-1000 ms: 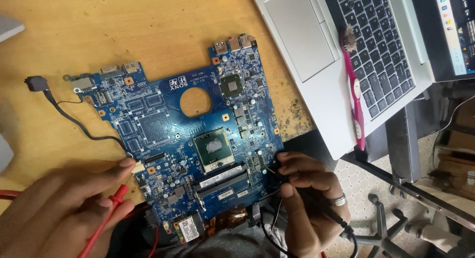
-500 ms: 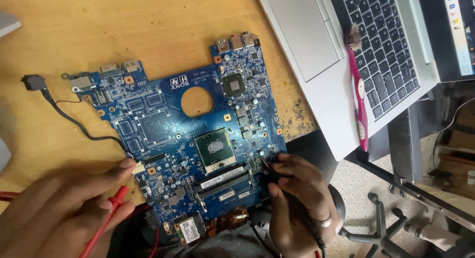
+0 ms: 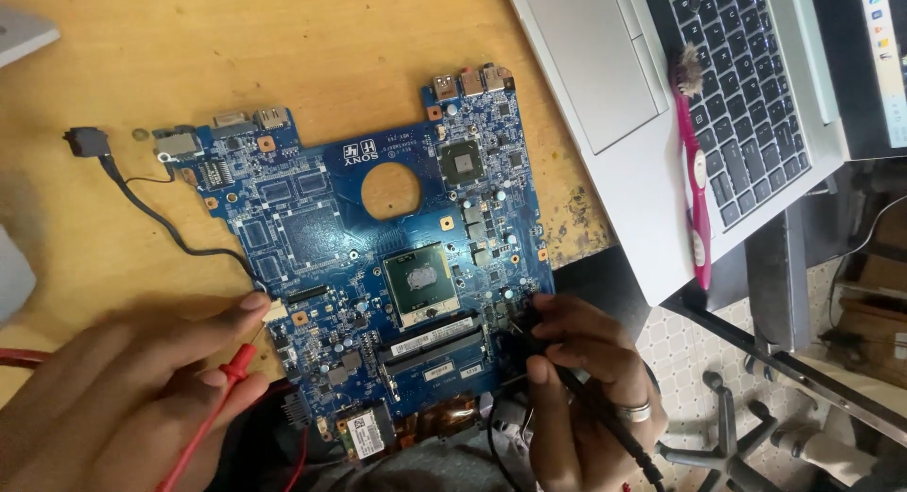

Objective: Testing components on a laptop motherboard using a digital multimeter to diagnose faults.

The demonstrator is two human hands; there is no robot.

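Note:
A blue laptop motherboard (image 3: 368,256) lies flat on the wooden table (image 3: 236,48). My left hand (image 3: 123,398) holds a red meter probe (image 3: 222,393), its tip at the board's left edge near a small white connector. My right hand (image 3: 586,388) grips a black probe (image 3: 576,393) whose tip touches the board's lower right edge, next to the memory slots. A ring sits on one finger of that hand. A square processor chip (image 3: 420,279) sits in the middle of the board.
A black cable (image 3: 156,213) with a small plug runs from the board's left side. An open silver laptop (image 3: 680,105) rests at the top right, with a pink toothbrush (image 3: 697,171) lying on it. Chair legs and tiled floor show beyond the table's right edge.
My right hand has shifted slightly left along the board's lower right edge with the black probe. My left hand and the red probe have stayed in place.

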